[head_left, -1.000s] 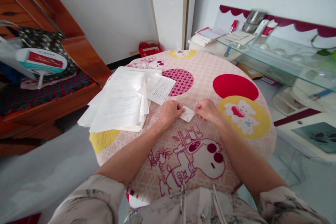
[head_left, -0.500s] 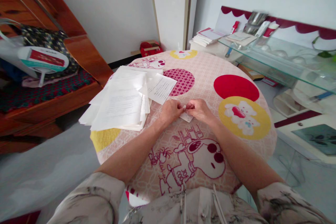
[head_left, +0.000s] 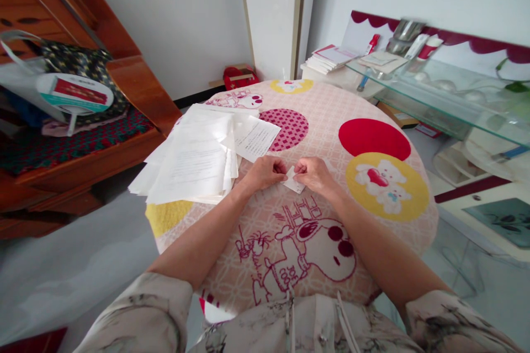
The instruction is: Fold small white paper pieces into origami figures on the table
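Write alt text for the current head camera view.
A person's left hand and right hand are close together at a small white paper on a patterned tablecloth. Loose printed sheets lie to the left; a glass shelf is at the right.

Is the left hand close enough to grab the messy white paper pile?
Likely yes: only pink patterned tablecloth separates the left hand from the paper pile, though that hand seems to touch a small white paper.

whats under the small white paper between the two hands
The patterned tablecloth shows around the small white paper. Whatever lies directly beneath is hidden by the paper, the left hand and the right hand.
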`<state>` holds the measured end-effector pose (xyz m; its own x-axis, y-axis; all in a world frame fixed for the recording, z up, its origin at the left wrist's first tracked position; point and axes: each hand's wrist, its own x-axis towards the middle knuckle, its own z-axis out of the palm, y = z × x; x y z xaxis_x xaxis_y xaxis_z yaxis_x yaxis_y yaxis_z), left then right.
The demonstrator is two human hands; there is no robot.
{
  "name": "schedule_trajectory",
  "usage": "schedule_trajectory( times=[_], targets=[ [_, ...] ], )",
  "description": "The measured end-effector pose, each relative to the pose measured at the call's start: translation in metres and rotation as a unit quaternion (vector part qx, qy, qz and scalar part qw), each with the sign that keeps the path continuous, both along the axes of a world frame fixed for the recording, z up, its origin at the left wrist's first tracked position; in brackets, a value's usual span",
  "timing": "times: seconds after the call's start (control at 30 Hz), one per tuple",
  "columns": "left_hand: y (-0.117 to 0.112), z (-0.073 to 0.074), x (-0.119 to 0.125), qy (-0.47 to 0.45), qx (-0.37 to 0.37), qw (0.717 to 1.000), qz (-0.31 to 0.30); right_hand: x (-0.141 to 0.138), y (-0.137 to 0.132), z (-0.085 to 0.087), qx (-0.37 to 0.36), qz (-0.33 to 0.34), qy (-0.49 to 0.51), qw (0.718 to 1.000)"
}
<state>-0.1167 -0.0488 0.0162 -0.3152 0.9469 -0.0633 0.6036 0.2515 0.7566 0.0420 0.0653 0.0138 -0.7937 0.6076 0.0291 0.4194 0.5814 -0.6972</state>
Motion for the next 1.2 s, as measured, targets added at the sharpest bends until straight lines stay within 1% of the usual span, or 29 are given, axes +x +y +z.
schedule_trajectory(
  times=[0.1,0.23,0.37,0.47,0.63,0.77,1.1,1.2],
  targets=[
    [0.0,0.0,0.0,0.012,0.002,1.0,-0.003,0.0,-0.003,0.003,0.015,-0.002,-0.011,1.0],
    [0.0,-0.001,-0.001,0.015,0.007,1.0,-0.015,-0.002,-0.011,0.006,0.047,-0.025,-0.051,0.997],
    [0.0,0.0,-0.003,0.013,0.005,1.0,-0.028,-0.007,-0.02,0.005,0.089,-0.046,-0.077,0.992],
    [0.0,0.0,-0.003,0.022,0.002,0.999,-0.032,-0.009,-0.022,0.004,0.1,-0.052,-0.083,0.99],
    [-0.001,-0.001,-0.002,0.039,0.001,0.999,-0.033,-0.01,-0.019,0.008,0.081,-0.044,-0.092,0.992],
    [-0.001,-0.002,-0.003,0.043,0.003,0.999,-0.034,-0.008,-0.014,0.009,0.068,-0.039,-0.074,0.994],
    [-0.002,-0.002,-0.003,0.032,0.003,0.999,-0.033,0.0,0.001,0.008,-0.027,-0.008,-0.017,0.999],
    [-0.002,-0.002,-0.003,0.033,0.004,0.999,-0.034,0.001,-0.001,0.007,-0.015,-0.007,-0.013,1.0]
  ],
)
